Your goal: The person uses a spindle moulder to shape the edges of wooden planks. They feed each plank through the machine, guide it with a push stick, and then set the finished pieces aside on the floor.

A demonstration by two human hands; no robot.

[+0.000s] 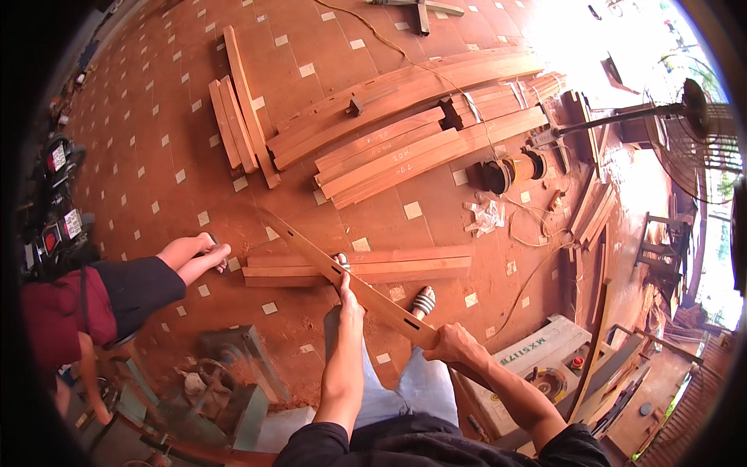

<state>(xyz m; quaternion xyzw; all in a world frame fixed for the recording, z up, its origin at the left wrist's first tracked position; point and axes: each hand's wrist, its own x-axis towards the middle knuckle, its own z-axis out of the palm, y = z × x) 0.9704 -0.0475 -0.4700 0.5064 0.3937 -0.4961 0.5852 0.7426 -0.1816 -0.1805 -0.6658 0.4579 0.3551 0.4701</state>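
A long wooden board with several dark slots cut in its face slants across in front of me, from far left to near right. My left hand grips it near its middle, with the fingers partly hidden by the board. At its near right end, my right hand is closed around the wood. Beneath the board, a pair of timber beams lies on the floor by my sandalled feet.
Larger stacked beams lie ahead on the tiled floor, with a hammer on them. A table saw stands right of me, near a fan and yellow cords. At left a person in a maroon shirt sits beside a green machine.
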